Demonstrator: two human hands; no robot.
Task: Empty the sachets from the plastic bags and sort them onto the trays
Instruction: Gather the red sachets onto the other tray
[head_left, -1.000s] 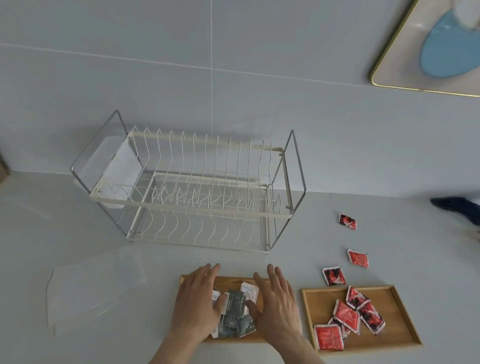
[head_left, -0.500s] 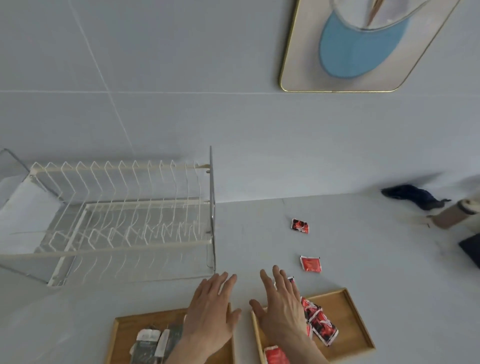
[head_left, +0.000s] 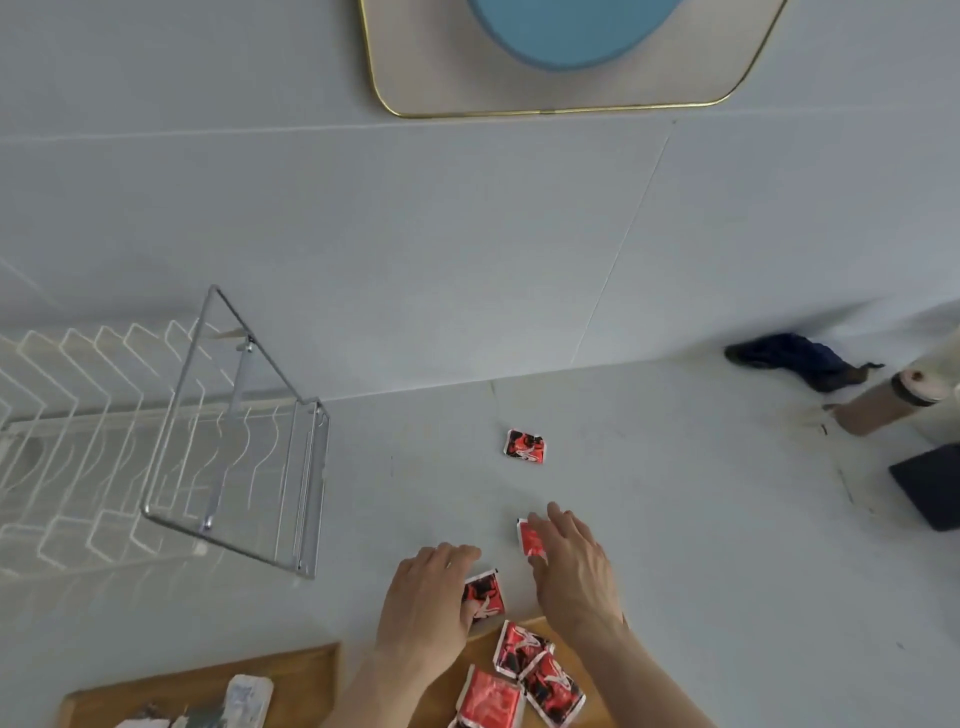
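Observation:
My left hand lies on the counter with fingers and thumb pinching the left edge of a red sachet. Further right, my right hand covers a second red sachet, holding it between index finger and thumb. A third red sachet lies alone further back. Behind my wrists, the right wooden tray holds several red sachets. The left wooden tray carries grey and white sachets, cut off by the bottom edge.
A white wire dish rack with a steel frame stands at the left against the wall. At the far right are a dark cloth, a tan bottle lying down and a dark flat object.
The view swung right and down. Both hands left the grey sachets on the left tray, moved right and forward past the right tray, and landed on two loose red sachets.

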